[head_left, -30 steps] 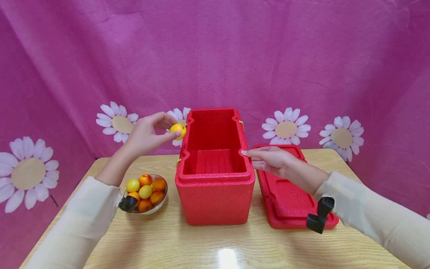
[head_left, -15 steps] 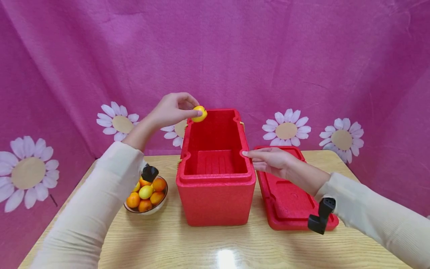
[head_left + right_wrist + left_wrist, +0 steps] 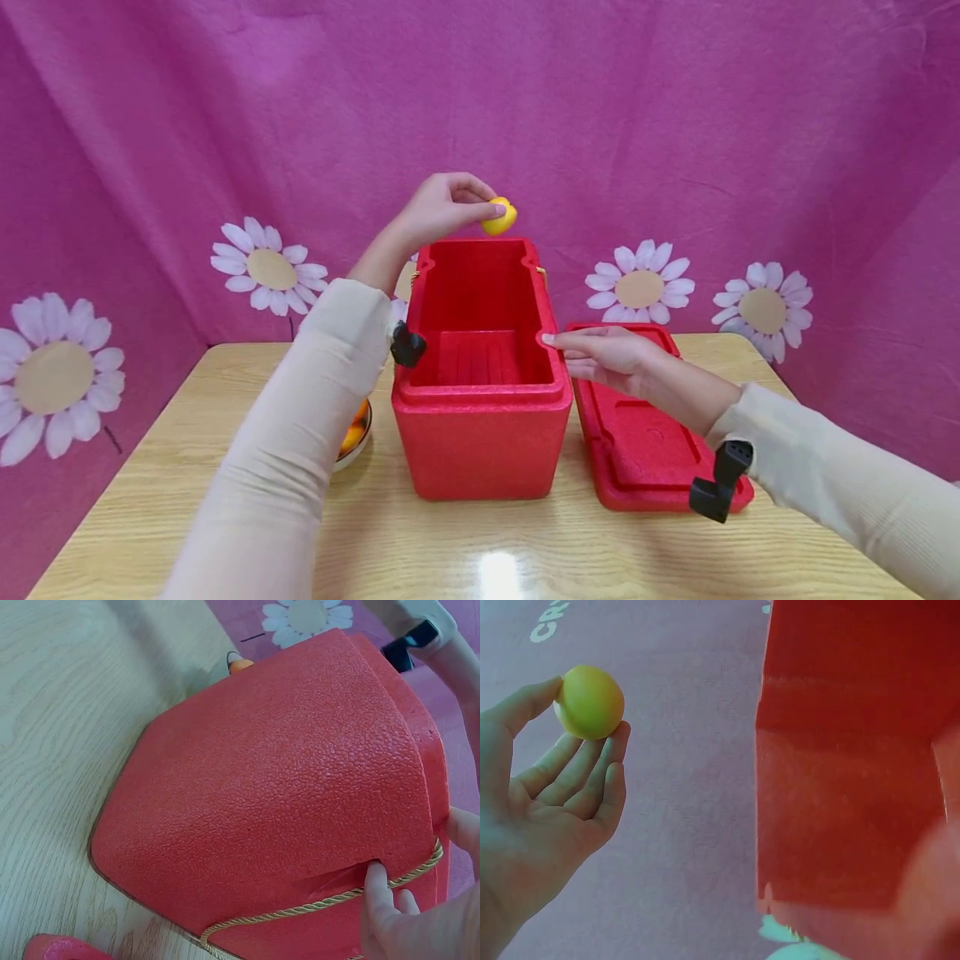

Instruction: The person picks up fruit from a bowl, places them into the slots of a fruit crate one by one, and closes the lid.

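My left hand [image 3: 447, 207] pinches a small round yellow fruit [image 3: 504, 218] between thumb and fingertips. In the head view it is above the far end of an open red foam box [image 3: 483, 450]. The left wrist view has the fruit [image 3: 589, 703] at the fingertips, beside the box's red wall [image 3: 840, 817]. My right hand [image 3: 611, 354] grips the box's right side, thumb at the rim. Its fingertips press into a slot by a gold cord [image 3: 300, 908] in the right wrist view. In the head view, the box floor that shows is bare.
A red lid [image 3: 652, 442] lies on the wooden table [image 3: 187, 467] to the right of the box. Left of the box stands a bowl [image 3: 351, 459] of orange fruit, mostly hidden behind my left sleeve [image 3: 300, 417]. A purple flowered cloth [image 3: 675, 125] hangs behind.
My left hand has carried the yellow fruit right and up, from beside the box's left rim to over its far end. The sleeve now covers most of the bowl. My right hand stays put.
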Action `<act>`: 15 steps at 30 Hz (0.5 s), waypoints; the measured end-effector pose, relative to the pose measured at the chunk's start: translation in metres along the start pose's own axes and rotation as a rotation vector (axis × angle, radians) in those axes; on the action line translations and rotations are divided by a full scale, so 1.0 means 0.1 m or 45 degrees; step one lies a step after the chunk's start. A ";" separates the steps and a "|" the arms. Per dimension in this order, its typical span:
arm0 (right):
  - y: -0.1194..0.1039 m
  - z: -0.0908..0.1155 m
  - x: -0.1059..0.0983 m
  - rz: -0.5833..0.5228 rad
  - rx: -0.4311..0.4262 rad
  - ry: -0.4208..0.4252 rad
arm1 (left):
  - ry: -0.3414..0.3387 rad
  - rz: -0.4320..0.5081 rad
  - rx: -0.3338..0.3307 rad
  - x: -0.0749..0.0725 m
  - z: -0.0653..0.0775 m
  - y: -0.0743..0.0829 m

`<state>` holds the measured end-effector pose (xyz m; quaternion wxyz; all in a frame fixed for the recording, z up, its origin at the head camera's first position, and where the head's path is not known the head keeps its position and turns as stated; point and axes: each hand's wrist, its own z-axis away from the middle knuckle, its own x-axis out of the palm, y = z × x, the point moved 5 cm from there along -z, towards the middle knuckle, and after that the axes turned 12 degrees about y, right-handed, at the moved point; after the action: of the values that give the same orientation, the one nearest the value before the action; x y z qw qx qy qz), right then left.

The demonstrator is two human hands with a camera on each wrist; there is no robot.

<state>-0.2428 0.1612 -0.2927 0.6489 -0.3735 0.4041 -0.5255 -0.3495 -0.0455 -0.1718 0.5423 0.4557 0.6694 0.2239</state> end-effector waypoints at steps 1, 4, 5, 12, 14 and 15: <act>0.00 0.00 0.00 0.007 -0.001 0.000 | -0.002 0.008 -0.007 0.02 -0.02 -0.01; 0.02 0.00 0.02 0.016 -0.005 -0.001 | -0.002 0.041 -0.032 0.07 -0.05 -0.06; 0.02 0.00 0.03 0.017 -0.008 -0.005 | -0.002 0.046 -0.047 0.08 -0.05 -0.09; 0.05 0.00 0.06 0.028 0.002 0.005 | 0.006 0.082 -0.156 0.13 -0.05 -0.30; 0.05 0.00 0.06 0.030 0.000 0.003 | 0.010 0.067 -0.179 0.13 -0.04 -0.35; 0.05 0.00 0.06 0.031 -0.001 0.005 | 0.010 0.055 -0.185 0.13 -0.04 -0.36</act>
<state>-0.2401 0.1564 -0.2980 0.6543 -0.3677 0.4101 -0.5181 -0.3666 -0.0513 -0.2063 0.5664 0.4286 0.6434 0.2854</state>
